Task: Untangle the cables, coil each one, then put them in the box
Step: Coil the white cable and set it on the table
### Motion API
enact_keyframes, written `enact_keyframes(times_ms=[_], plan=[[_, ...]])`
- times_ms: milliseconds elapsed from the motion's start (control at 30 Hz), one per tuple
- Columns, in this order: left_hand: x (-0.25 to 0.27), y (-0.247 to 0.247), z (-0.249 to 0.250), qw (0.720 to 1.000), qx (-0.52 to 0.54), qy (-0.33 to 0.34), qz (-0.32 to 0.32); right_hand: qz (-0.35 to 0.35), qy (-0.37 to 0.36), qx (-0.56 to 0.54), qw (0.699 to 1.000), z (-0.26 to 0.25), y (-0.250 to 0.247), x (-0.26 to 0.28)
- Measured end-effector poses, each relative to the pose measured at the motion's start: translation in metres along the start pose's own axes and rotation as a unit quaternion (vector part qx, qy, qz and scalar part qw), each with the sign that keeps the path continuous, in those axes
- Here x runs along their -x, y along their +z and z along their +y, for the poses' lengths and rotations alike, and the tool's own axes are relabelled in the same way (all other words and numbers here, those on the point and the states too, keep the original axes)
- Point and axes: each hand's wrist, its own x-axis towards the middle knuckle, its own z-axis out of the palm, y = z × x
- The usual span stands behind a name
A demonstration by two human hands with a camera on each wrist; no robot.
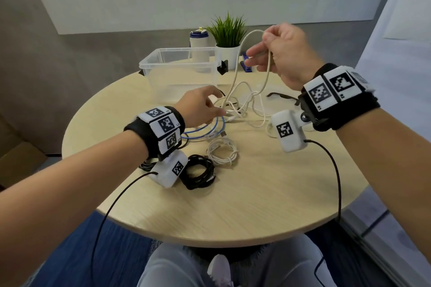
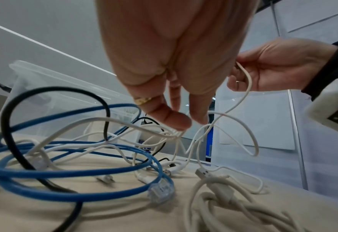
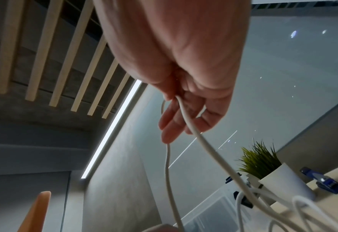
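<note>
A person sits at a round wooden table [image 1: 256, 205], both wrists strapped with marker-covered bands and small white cameras.

The left hand [image 1: 198, 106] reaches down into a tangle of white cables [image 1: 242, 109] lying on the table. In the left wrist view its thumb and fingertips [image 2: 176, 120] are curled together, pinching a strand of the white tangle just above the surface. A ring shows on one finger. Below and to the left of this hand lies a loose blue cable [image 1: 207, 129], with a clear plug at its end [image 2: 160, 191], crossed by a black cable [image 2: 9, 119]. Nearer the person than the hand sit 2 finished coils: a black coil [image 1: 200, 173] and, just right of it, a white coil [image 1: 222, 150]. Just beyond the hand stands the clear plastic box [image 1: 149, 60].

The right hand [image 1: 283, 58] is raised above the table, to the right of the box. Its fingers are curled round a loop of beige cable [image 1: 242, 53], which hangs from the hand in 2 strands down into the white tangle. Behind this hand stand a potted plant [image 1: 227, 39] and a white bottle with a blue cap [image 1: 199, 49]. Below the hand, a pair of dark glasses [image 1: 282, 96] lies on the table.
</note>
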Motion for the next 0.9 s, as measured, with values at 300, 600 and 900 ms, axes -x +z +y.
enact_keyframes(times_ms=[300, 600, 900], plan=[[-0.020, -0.009, 0.002, 0.976, 0.201, -0.014, 0.078, -0.019, 0.031, 0.014, 0.999, 0.014, 0.005, -0.001], [-0.028, -0.038, 0.020, 0.926, 0.360, 0.023, 0.109, -0.180, 0.110, 0.122, 0.970, 0.044, 0.029, 0.012], [-0.023, -0.062, 0.011, 0.953, 0.266, -0.046, 0.138, -0.029, 0.089, 0.226, 0.970, 0.053, 0.009, -0.013]])
